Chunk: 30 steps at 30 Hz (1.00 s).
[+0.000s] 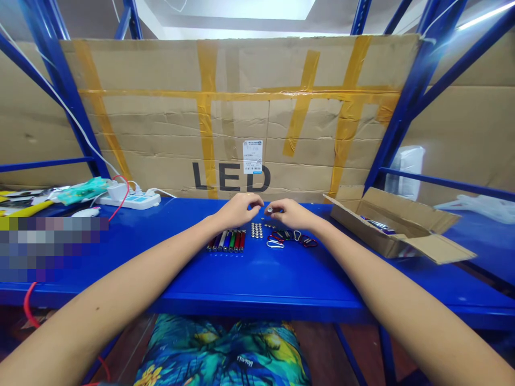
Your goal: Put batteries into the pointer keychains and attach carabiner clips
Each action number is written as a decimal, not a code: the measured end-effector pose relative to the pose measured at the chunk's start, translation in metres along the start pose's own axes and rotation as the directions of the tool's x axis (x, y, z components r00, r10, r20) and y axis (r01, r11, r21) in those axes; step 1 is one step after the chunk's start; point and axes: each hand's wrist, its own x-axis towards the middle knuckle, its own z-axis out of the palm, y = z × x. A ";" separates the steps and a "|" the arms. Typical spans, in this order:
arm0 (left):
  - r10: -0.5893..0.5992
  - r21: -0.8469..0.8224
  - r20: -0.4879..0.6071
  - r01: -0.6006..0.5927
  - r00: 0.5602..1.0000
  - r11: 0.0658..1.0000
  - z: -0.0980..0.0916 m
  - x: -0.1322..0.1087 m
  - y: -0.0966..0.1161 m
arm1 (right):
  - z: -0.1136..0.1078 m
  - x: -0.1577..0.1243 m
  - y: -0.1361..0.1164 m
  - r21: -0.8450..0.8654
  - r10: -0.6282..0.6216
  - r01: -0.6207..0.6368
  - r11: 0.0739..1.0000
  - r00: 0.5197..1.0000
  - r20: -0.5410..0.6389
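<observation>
My right hand (292, 213) pinches a small round silver button cell (270, 210) between thumb and fingertips, a little above the blue table. Facing it is my left hand (241, 210), its fingers curved and a gap showing between thumb and forefinger, with nothing seen in it. Below the hands, silver button cells (256, 231) lie in neat rows, and a few loose ones are scattered by the right hand. Several slim metal tubes like small penlights (226, 241), in red, green, blue, silver and dark colours, lie side by side under my left wrist. Coloured carabiners (276, 244) lie below my right hand.
An open cardboard box (386, 244) with some items inside stands on the right of the blue table (257, 279). To the left are a white power strip (137, 200), cables and plastic packets (82, 190). A large taped cardboard sheet (161, 123) forms the back.
</observation>
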 end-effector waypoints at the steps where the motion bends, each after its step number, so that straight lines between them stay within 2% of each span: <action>1: -0.005 0.043 0.039 0.004 0.999 0.999 0.001 0.002 -0.006 | -0.001 0.000 0.001 -0.019 -0.009 0.009 1.000 1.000 -0.010; 4: -0.006 0.092 0.197 -0.013 0.980 0.996 0.010 0.010 -0.024 | -0.002 0.000 0.003 -0.063 -0.014 0.013 0.998 1.000 -0.015; 6: 0.022 0.052 0.281 -0.038 0.959 0.998 0.019 0.014 -0.033 | -0.002 0.000 0.003 -0.094 0.001 -0.002 0.996 1.000 -0.010; 9: 0.053 -0.002 0.328 -0.055 0.943 0.998 0.029 0.019 -0.040 | -0.002 -0.001 0.001 -0.122 0.024 -0.024 0.992 1.000 -0.003; 12: 0.057 0.043 0.350 -0.077 0.935 0.996 0.032 0.021 -0.043 | -0.001 -0.001 0.000 -0.112 0.029 -0.029 0.993 1.000 -0.007; 14: 0.029 0.103 0.375 -0.073 0.927 0.992 0.030 0.020 -0.044 | -0.001 -0.001 0.001 -0.114 0.024 -0.024 0.993 1.000 -0.006; 16: -0.050 0.158 0.390 -0.013 0.920 0.987 0.024 0.019 -0.044 | -0.001 -0.001 0.001 -0.130 0.016 -0.016 0.991 1.000 0.003; 18: -0.133 0.189 0.356 0.068 0.925 0.980 0.018 0.017 -0.040 | -0.001 -0.001 0.001 -0.150 0.006 -0.005 0.989 1.000 0.010; 20: -0.140 0.156 0.262 0.101 0.955 0.983 0.012 0.013 -0.033 | 0.000 -0.001 0.001 -0.167 0.001 0.001 0.986 1.000 0.011; 22: -0.065 0.038 0.127 0.061 0.990 0.997 0.007 0.010 -0.022 | 0.001 -0.001 0.000 -0.165 0.003 -0.002 0.986 1.000 0.004; 25: -0.007 -0.080 -0.052 0.003 0.999 0.997 0.004 0.005 -0.002 | 0.003 0.000 -0.002 -0.128 0.014 -0.014 0.992 1.000 -0.004; 30: 0.104 -0.044 -0.119 -0.110 0.987 0.993 0.006 0.000 0.014 | 0.006 0.000 -0.010 0.037 0.021 -0.022 0.999 1.000 0.019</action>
